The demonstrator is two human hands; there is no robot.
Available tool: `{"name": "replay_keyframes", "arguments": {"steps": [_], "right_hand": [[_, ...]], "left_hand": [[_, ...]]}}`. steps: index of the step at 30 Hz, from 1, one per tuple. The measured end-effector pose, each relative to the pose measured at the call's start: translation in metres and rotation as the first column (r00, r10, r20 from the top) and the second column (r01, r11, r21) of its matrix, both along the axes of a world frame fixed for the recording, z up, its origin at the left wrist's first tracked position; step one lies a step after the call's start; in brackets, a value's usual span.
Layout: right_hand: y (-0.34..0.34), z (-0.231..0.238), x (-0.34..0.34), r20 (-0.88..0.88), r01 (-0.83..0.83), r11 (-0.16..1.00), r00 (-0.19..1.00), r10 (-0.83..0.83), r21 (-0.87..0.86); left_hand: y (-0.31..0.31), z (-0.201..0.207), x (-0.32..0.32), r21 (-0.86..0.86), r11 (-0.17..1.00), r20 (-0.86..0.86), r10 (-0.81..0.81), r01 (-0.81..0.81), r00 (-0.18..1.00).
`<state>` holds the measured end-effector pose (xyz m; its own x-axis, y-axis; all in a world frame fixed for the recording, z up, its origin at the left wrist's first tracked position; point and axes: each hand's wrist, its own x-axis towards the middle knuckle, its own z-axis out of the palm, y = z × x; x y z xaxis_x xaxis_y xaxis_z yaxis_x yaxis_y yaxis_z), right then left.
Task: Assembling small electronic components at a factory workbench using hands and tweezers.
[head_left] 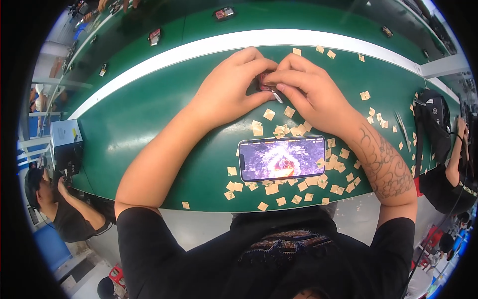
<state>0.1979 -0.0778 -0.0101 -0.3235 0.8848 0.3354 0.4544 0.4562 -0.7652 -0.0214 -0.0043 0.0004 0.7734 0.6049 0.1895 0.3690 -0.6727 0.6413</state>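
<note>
Holding a small red part point(264, 79) toward the far side of the green bench point(129, 119), my left hand point(236, 82) is gripping it between thumb and fingers, while my right hand point(313, 89) is pinching at its right side. A silvery tab point(278, 97) is poking out nearer to me. My fingers are hiding most of the part, so I can't tell what exactly the right fingertips are gripping. Loose paper squares point(269, 114) are lying just nearer and to the right, around a phone point(283, 158). If I'm squeezing unevenly, the part could be slipping out among them; if I'm pressing too hard from the right, that tab could be bending.
</note>
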Motion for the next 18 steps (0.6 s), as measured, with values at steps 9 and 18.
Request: {"name": "replay_keyframes", "arguments": {"steps": [9,18], "right_hand": [[-0.006,0.014,0.009,0.06,-0.103,0.994,0.993,0.105,-0.036],[-0.011,0.027,0.019,0.328,-0.02,0.997,0.945,-0.006,0.077]], "left_hand": [[-0.003,-0.003,-0.004,0.103,0.994,0.022,-0.023,0.021,0.999],[-0.006,-0.004,-0.007,0.139,0.99,0.06,-0.038,0.029,0.997]]}}
